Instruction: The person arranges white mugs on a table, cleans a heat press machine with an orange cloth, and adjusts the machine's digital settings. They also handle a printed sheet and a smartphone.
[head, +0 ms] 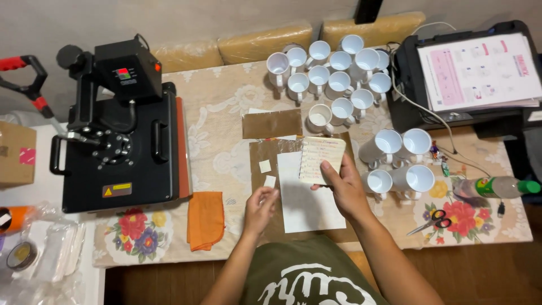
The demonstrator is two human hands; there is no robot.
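While the right hand [345, 189] clamps fingers on a notepad [322, 160], left hand [261, 208] fingers pinch a paper slip [270, 181].

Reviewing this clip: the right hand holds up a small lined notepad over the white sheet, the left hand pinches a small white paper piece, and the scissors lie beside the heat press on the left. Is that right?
Not quite. The scissors lie on the right side of the table, below the white mugs, far from the heat press. The head view shows this. The right hand does hold the notepad; the left hand pinches the paper piece.

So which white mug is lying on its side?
The mug at the left of the four-mug cluster, just beyond the right hand; the others stand upright.
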